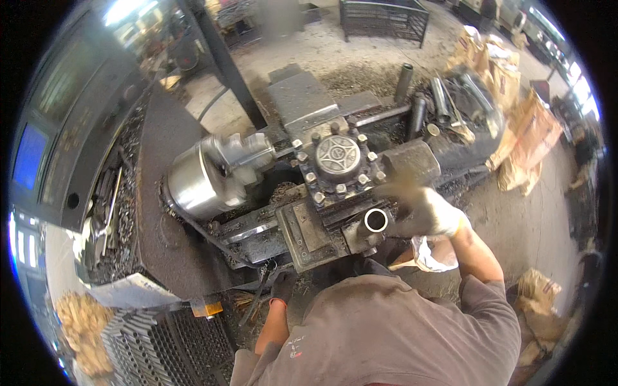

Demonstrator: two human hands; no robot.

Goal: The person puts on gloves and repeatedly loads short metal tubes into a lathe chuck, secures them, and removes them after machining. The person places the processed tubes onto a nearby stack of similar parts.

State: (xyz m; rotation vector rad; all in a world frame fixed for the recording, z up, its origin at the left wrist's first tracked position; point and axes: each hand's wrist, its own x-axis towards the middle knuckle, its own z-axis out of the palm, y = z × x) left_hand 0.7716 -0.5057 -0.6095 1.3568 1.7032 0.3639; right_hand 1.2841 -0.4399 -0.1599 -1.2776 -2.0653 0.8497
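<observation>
My right hand (428,215), in a pale, soiled work glove, is at the right of the lathe's carriage, beside an upright metal tube (375,220) with a bright rim. Motion smears its fingers, so I cannot tell whether they grip anything. My left hand (283,286), in a dark glove, hangs low at the front edge of the carriage (306,235), its fingers hidden in shadow. A bolted tool post (338,154) stands on the carriage. To its left, the shiny chuck (199,180) looks blurred at its jaws, where a short metal workpiece (257,148) points toward the tool post.
Metal tubes (441,100) and a brush (462,128) lie at the machine's right end. Brown paper sacks (531,132) stand beyond. A stack of tubes (164,341) sits at lower left, below a chip-strewn tray (116,206). A black wire crate (384,19) is at the back.
</observation>
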